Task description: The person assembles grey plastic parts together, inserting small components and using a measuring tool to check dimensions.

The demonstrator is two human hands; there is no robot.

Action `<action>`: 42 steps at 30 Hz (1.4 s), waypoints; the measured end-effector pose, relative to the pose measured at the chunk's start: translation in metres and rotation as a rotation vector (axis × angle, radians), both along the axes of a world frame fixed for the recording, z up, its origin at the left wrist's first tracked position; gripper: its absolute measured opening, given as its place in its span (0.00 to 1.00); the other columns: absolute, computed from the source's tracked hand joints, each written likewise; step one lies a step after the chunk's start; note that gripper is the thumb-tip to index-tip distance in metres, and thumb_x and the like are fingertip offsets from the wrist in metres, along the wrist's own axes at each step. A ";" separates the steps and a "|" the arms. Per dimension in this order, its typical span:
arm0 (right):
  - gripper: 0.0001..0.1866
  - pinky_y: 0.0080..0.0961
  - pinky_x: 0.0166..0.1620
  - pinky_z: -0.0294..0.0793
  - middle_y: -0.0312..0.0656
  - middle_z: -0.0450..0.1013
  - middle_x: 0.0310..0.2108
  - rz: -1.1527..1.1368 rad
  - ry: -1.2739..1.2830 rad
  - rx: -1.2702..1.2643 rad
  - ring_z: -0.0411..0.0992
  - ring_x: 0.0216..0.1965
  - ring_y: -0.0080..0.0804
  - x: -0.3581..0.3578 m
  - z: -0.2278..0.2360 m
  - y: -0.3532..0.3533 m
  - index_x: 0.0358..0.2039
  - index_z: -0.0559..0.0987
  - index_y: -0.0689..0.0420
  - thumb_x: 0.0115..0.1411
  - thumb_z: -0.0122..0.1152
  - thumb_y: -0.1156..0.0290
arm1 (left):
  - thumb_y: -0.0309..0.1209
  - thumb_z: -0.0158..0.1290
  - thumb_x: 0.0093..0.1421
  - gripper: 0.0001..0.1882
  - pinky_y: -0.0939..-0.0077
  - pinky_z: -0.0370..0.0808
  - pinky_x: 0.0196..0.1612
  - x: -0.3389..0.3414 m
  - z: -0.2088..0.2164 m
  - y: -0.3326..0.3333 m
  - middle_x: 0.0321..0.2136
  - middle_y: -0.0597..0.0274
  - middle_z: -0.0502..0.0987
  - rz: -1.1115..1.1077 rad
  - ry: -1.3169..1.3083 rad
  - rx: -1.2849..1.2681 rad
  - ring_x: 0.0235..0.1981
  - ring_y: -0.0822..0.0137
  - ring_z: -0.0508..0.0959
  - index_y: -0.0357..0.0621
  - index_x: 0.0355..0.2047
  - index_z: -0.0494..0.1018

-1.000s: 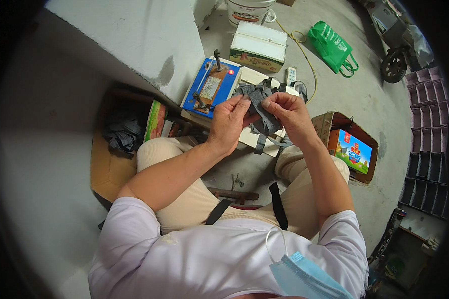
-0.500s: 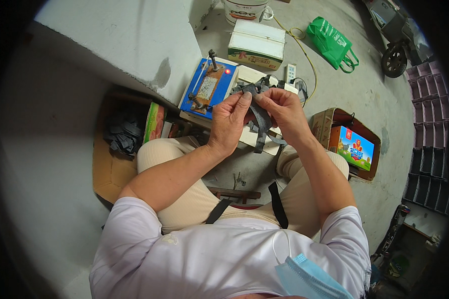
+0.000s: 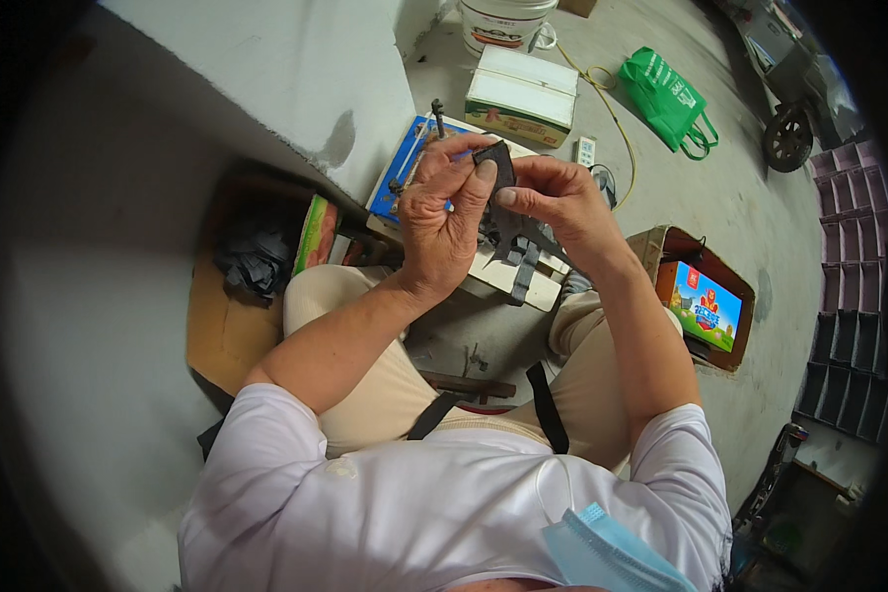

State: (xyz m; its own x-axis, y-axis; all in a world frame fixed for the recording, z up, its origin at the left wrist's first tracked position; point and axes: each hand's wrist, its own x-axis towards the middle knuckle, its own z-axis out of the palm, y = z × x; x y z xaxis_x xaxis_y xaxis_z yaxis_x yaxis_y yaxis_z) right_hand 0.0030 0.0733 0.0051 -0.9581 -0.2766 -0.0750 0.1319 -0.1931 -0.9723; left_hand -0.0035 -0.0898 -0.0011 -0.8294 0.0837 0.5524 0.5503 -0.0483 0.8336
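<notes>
Two hands (image 3: pixel 442 219) (image 3: pixel 568 209) pinch a dark strip (image 3: pixel 502 164), green bag's (image 3: pixel 664 97) edge well apart

Just right of the clamp machine (image 3: pixel 398 165), fabric strips (image 3: pixel 526 264) lie on the tabletop (image 3: pixel 542 295). Left of the machine, an open carton (image 3: pixel 222 340) holds a cloth heap (image 3: pixel 257 261); beyond the machine to the right are a storage box (image 3: pixel 521 85), a bucket (image 3: pixel 503 22) and a tote bag (image 3: pixel 664 99).

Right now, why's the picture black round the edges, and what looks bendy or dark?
In the head view, the fisheye lens leaves dark corners and bends the compartment rack along the right rim; in that head view, the open cardboard box at left is shadowy inside, and the dark strip in the hands shows little fine detail.
</notes>
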 end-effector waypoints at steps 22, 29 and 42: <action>0.06 0.15 0.28 0.65 0.34 0.71 0.22 0.168 -0.028 0.252 0.65 0.23 0.17 -0.027 0.018 -0.015 0.29 0.74 0.61 0.59 0.57 0.72 | 0.33 0.53 0.61 0.08 0.79 0.65 0.40 -0.069 -0.019 -0.074 0.34 0.72 0.77 0.227 -0.631 0.685 0.33 0.78 0.70 0.48 0.39 0.77; 0.09 0.14 0.29 0.66 0.35 0.72 0.21 0.058 -0.058 0.299 0.67 0.23 0.17 -0.039 0.011 -0.016 0.29 0.78 0.62 0.61 0.56 0.69 | 0.33 0.58 0.55 0.05 0.70 0.65 0.39 -0.087 -0.044 -0.087 0.26 0.73 0.70 0.328 -0.953 0.923 0.30 0.75 0.69 0.54 0.29 0.71; 0.13 0.11 0.22 0.57 0.31 0.68 0.18 -0.077 -0.009 0.250 0.60 0.19 0.12 -0.042 0.005 -0.024 0.46 0.78 0.61 0.62 0.55 0.71 | 0.34 0.58 0.54 0.07 0.70 0.65 0.40 -0.088 -0.038 -0.090 0.28 0.74 0.72 0.388 -0.894 0.845 0.31 0.76 0.69 0.52 0.31 0.72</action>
State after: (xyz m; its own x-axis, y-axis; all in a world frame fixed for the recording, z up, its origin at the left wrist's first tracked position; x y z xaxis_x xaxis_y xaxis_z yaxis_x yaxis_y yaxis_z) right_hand -0.0394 0.0490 0.0101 -0.9744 -0.1749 -0.1411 0.1355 0.0436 -0.9898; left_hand -0.0913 -0.1803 -0.0392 -0.8281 -0.3463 -0.4408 -0.0833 -0.7017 0.7076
